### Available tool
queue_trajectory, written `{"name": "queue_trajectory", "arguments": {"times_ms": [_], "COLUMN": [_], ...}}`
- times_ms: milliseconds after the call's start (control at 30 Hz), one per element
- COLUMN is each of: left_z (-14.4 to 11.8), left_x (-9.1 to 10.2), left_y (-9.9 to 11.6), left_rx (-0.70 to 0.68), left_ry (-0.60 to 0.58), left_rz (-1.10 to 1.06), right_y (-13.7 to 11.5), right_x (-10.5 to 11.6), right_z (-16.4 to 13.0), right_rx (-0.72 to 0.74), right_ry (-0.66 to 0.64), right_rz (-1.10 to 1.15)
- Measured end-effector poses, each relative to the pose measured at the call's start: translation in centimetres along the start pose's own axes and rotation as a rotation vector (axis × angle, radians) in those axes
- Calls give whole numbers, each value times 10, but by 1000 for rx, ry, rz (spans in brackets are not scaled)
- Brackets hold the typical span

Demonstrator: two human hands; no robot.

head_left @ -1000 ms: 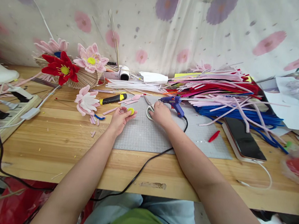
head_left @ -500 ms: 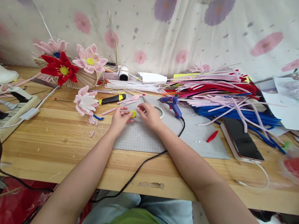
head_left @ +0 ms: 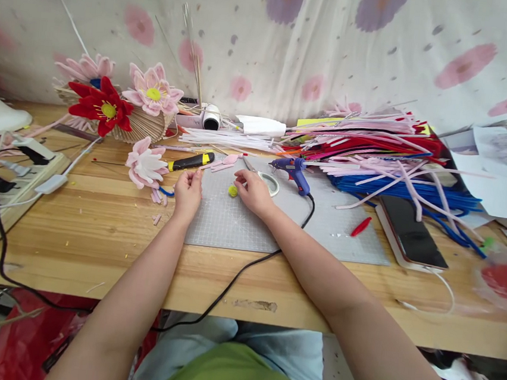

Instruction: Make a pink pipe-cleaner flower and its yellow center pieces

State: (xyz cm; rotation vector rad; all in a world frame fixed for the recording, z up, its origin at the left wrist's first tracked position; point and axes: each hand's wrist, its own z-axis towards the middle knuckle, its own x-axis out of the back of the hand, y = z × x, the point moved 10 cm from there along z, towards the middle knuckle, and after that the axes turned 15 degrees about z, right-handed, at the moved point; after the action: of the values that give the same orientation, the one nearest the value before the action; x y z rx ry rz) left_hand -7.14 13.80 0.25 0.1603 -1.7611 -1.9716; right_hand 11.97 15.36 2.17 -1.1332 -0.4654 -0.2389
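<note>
My right hand (head_left: 254, 192) is over the cutting mat (head_left: 223, 229), its fingers closed on a small round yellow-green flower centre (head_left: 232, 191), which shows at the fingertips. My left hand (head_left: 187, 191) is at the mat's left edge with its fingers pinched together. Whatever they hold, if anything, is too small or hidden to make out. Left of that hand stands a pink and white fuzzy flower (head_left: 145, 166). Behind my right hand lie scissors (head_left: 271, 184), partly covered by it. A purple glue gun (head_left: 295, 171) rests to the right on the mat.
A yellow and black utility knife (head_left: 191, 161) lies behind my left hand. Bundles of pipe cleaners (head_left: 374, 145) pile up at the back right, near a phone (head_left: 411, 229). The black cord (head_left: 245, 273) crosses the table's front. A power strip (head_left: 15, 191) stands left.
My hands have moved apart. The left let go of the yellow-green flower centre and drew back to the left, its fingers closing; the right now has the centre.
</note>
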Motion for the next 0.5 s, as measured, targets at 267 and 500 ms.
{"name": "queue_trajectory", "arguments": {"times_ms": [267,500], "left_z": [-7,-11], "left_x": [-12,-12], "left_y": [-3,-6], "left_rx": [92,101], "left_ry": [-82,-110], "left_rz": [-112,-171], "right_y": [21,24], "right_x": [19,17], "right_z": [2,2], "right_rx": [-129,-122], "right_ry": [143,141], "right_rz": [113,140]}}
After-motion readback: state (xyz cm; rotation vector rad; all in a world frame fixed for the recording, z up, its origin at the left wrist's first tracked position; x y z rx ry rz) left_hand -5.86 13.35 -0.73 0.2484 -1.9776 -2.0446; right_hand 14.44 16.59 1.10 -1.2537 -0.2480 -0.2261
